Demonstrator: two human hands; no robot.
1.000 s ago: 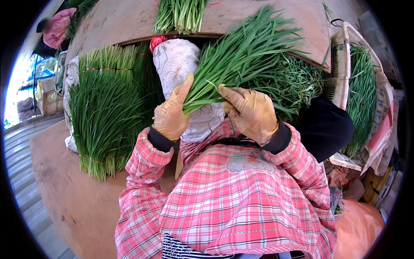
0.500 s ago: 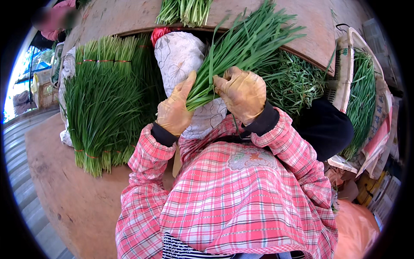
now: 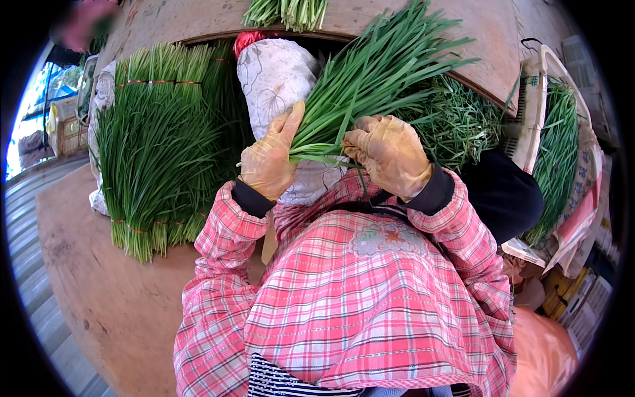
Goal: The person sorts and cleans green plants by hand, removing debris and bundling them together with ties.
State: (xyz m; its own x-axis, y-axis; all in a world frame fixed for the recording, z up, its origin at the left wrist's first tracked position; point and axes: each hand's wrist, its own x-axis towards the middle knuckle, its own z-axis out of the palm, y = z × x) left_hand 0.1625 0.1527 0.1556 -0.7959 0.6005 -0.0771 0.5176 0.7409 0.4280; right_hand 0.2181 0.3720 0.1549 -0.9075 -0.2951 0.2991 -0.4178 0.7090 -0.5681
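Observation:
My left hand [image 3: 270,159], in a yellowish glove, is closed round the stem end of a loose bunch of garlic chives [image 3: 370,73]. Its thumb lies up along the stems, and the long green leaves fan out toward the upper right. Beside the bunch, my right hand [image 3: 391,153], gloved alike, is closed with fingertips pinching a few chive leaves near the stems. Below both hands lies a white patterned cloth [image 3: 274,79].
Tied chive bundles [image 3: 155,145] stand stacked at left on a brown board [image 3: 99,291]. Another board [image 3: 410,20] spans the far side, with cut stems [image 3: 291,13] on it. Loose leaves [image 3: 456,119] lie right of my hands, before a pale basket [image 3: 532,112] of chives.
My right hand has drawn down and slightly right, pulling a few leaves out sideways from the bunch. My left hand keeps its grip in nearly the same place.

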